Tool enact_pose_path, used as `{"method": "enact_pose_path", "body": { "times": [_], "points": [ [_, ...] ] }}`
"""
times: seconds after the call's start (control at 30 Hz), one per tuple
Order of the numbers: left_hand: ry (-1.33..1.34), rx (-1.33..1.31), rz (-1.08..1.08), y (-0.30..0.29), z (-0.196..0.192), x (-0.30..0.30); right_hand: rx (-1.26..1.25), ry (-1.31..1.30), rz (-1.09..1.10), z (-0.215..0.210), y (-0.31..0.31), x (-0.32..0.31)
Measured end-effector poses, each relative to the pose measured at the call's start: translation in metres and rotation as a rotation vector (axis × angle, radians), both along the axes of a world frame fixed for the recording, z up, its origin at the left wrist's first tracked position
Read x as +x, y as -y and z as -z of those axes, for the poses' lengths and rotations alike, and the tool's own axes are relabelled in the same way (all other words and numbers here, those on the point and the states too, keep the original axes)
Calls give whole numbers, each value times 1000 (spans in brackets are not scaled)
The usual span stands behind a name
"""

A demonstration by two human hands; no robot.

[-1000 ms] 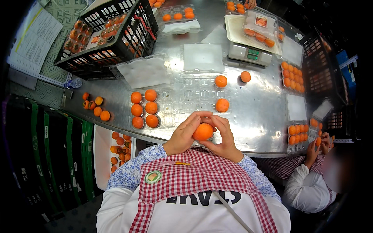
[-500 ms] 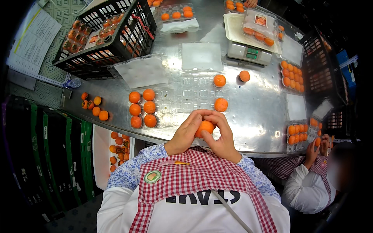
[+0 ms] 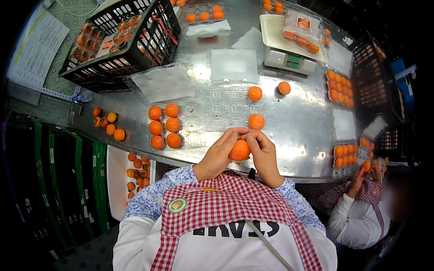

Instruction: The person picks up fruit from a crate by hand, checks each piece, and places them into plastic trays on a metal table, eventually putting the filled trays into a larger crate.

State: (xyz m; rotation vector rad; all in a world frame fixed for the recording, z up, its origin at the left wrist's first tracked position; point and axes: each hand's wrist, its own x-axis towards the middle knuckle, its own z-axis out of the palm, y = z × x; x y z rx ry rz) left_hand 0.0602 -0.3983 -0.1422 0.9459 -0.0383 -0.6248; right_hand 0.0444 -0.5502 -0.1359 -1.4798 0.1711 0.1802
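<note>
An orange persimmon [image 3: 239, 151] is between my hands, just over the near edge of the metal table. My left hand [image 3: 215, 156] cups it from the left. My right hand [image 3: 264, 159] is closed at its far right side, thumb and fingertips pressed together there; what those tips touch is partly hidden. Beyond my hands lies an opened clear plastic tray [image 3: 226, 108] with persimmons in its right column and a white pad in its lid. A second clear tray [image 3: 192, 122], to the left, holds several persimmons in two columns.
Loose persimmons [image 3: 110, 129] lie at the table's left end, above a white bin [image 3: 118, 180] of more fruit. A black crate [image 3: 131, 67] of packed trays stands far left. A scale [image 3: 289, 61] carries a filled tray. At right, a co-worker's hands [image 3: 358, 178] handle fruit.
My right thumb has moved off the near face of the persimmon to its far side, beside the fingers. More of the fruit now shows.
</note>
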Motion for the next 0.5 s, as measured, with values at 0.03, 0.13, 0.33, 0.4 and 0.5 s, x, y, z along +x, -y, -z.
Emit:
{"method": "enact_pose_path", "body": {
  "times": [0.03,0.13,0.33,0.4,0.5],
  "points": [
    [6,3,9,0,0,1,9,-5,3,0,0,0],
    [-39,-58,31,-3,0,4,45,-9,12,-3,0,0],
    [-213,-217,43,-5,-3,7,113,13,119,-6,-2,1],
    [-266,-315,97,-9,0,11,31,75,158,-1,6,4],
    [-413,-333,25,-9,2,14,-40,117,209,5,19,11]
  ]
}}
